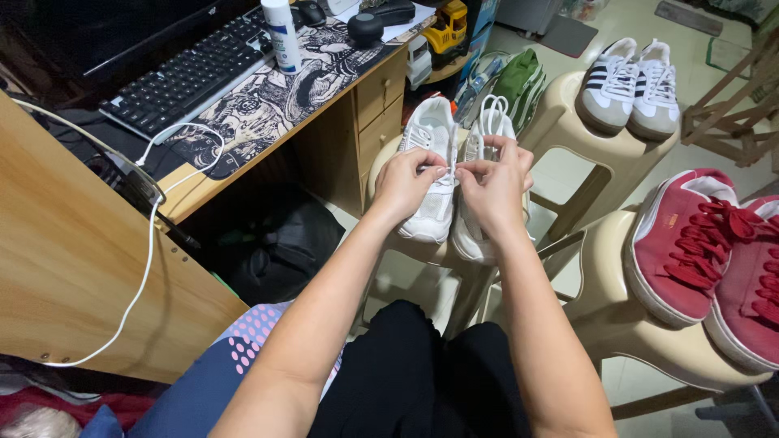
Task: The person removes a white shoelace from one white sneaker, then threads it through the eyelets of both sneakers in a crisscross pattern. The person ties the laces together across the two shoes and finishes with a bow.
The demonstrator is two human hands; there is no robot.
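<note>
Left hand: the left hand (400,182) rests on the left white sneaker (430,166), thumb and forefinger pinched on a white lace (449,166) at the gap between the two shoes.
Right hand: the right hand (497,188) lies over the right white sneaker (479,162), fingers curled and pinching the same lace just beside the left fingertips; the two hands touch or nearly touch there.
Lace: thin, white, running up from the pinch between the shoes; loose white loops (492,107) stand above the right hand at the far end of the shoe.
White pair: side by side on a beige plastic stool (422,251) directly ahead of the person, partly covered by both hands.
Position relative to hands: sneakers lie under and beyond the palms; the lace sits at the fingertips, between the hands.
Desk: wooden desk (324,122) to the left, carrying a black keyboard (191,73), a patterned mat (276,101) and a white bottle (282,34).
Cable: white cable (150,243) hangs down the desk side panel.
Other footwear: white striped sneakers (633,85) on a second stool (608,158) beyond; red suede sneakers (710,247) on a third stool (641,332) to the right.
Foreground: person's lap in black clothing (406,373).
</note>
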